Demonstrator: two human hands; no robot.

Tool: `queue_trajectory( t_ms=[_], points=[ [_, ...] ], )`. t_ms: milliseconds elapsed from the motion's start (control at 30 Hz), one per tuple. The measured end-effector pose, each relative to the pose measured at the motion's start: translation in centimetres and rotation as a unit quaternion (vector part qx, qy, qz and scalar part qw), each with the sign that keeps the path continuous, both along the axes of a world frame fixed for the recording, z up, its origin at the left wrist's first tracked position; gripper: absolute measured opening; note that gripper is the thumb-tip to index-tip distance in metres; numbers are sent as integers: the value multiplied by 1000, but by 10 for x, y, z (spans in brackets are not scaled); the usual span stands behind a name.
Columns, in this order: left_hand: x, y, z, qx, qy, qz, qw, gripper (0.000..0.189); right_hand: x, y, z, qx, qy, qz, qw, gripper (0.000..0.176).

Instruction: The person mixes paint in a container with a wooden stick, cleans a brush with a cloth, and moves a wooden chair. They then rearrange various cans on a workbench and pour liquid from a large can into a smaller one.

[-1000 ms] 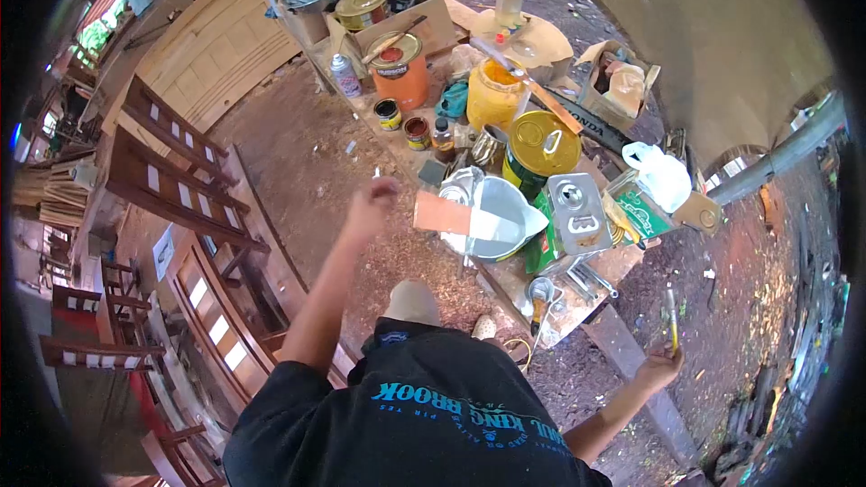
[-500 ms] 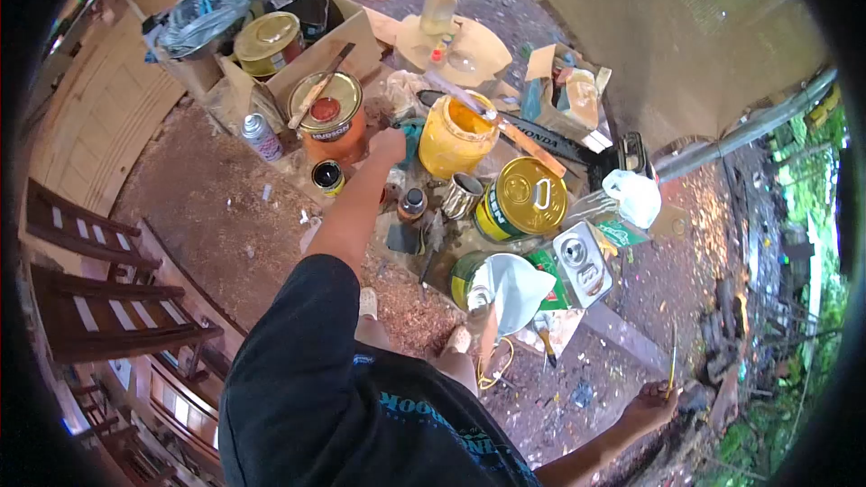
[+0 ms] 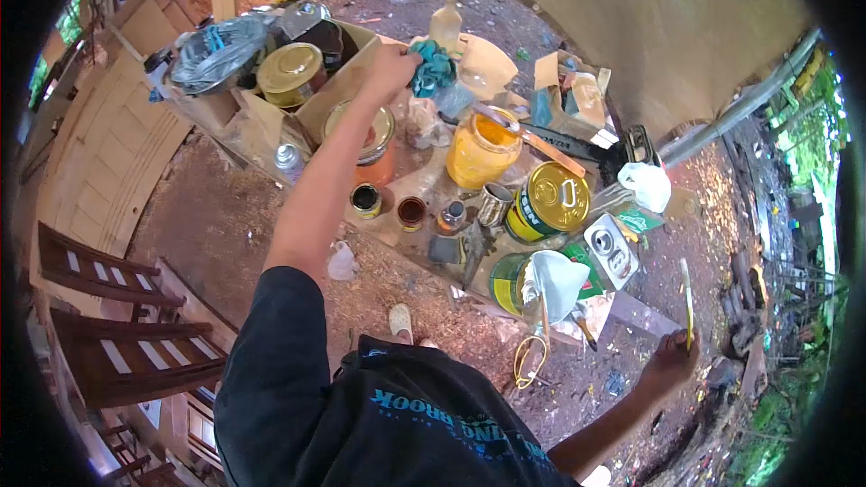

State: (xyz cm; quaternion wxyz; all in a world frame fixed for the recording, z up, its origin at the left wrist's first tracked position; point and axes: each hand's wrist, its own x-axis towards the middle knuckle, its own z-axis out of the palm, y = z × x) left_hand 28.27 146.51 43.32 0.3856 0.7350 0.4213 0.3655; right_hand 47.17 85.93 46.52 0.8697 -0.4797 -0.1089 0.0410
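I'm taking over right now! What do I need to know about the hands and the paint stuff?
Left hand: grip shut on a crumpled teal cloth, raised beside the open cardboard box.
Right hand: grip shut on a thin yellow-handled brush, held upright out to the side, apart from the tins.
Things: yellow plastic jar, green tin with a gold lid and small open tin of dark liquid, all on the low wooden board.
Done: cloth and brush are both in hand.
Left: the brush touches no tin; the gold lid is on.
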Motion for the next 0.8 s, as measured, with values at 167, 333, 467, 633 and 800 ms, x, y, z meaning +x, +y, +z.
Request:
queue_trajectory(
  t_ms=[167, 333, 467, 633, 800],
  points=[
    [-38, -26, 66, 88, -4, 6, 996, 27, -13, 42, 19, 14, -14, 23, 1000, 28],
    [-78, -69, 111, 122, -8, 87, 989, 27, -21, 56, 31, 17, -83, 145, 986, 26],
    [-151, -138, 121, 158, -74, 117, 978, 24, -47, 63, 25, -146, -249, 19, 957, 26],
    [-269, -253, 84, 2, -72, 236, 969, 24, -91, 73, 21, -28, 15, 197, 980, 33],
    [-332, -306, -36, -126, -10, 275, 953, 34, -164, 134, -36, -69, -123, 482, 865, 23]
  ],
)
